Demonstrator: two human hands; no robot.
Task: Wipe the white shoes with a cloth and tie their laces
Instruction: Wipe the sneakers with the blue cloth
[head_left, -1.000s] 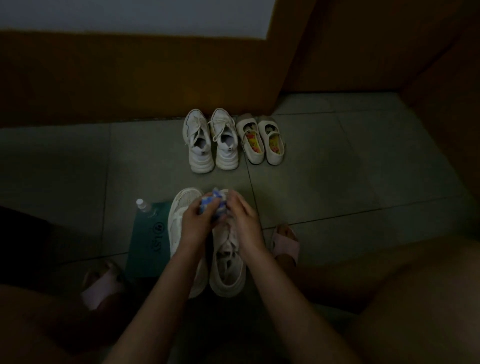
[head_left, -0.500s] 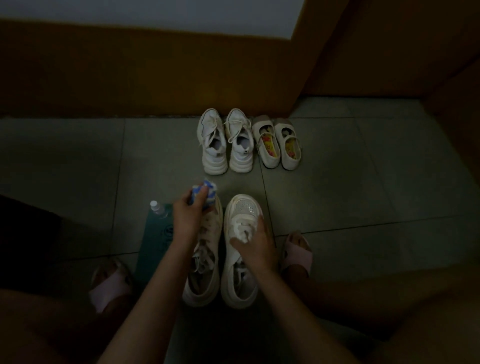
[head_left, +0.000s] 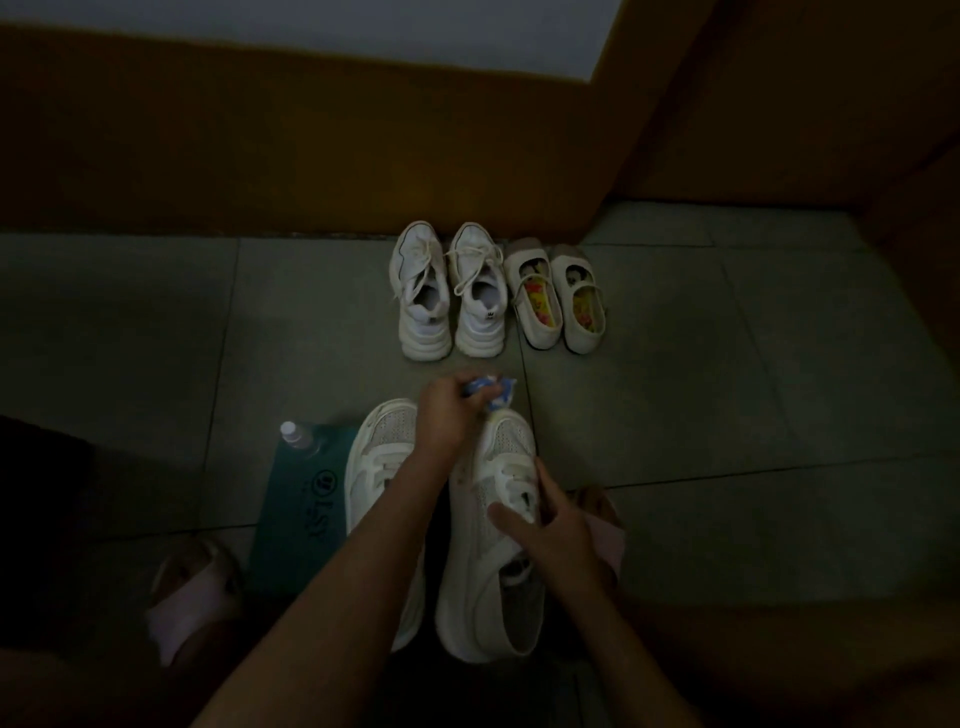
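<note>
Gleaming white shoe (head_left: 488, 545) (perforated toe)

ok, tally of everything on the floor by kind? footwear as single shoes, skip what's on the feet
White lace-up sneakers: 4, two by the wall, two near the person
Beige strap flats: 2
Blue-and-white cloth: 1, in the left hand
Teal mat: 1
Small bottle: 1
Total: 9

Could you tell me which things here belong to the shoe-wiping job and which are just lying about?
In use: blue cloth in left hand; white shoe steadied by right hand; its mate.
Lying about: far sneakers, strap shoes, bottle, green mat.
</note>
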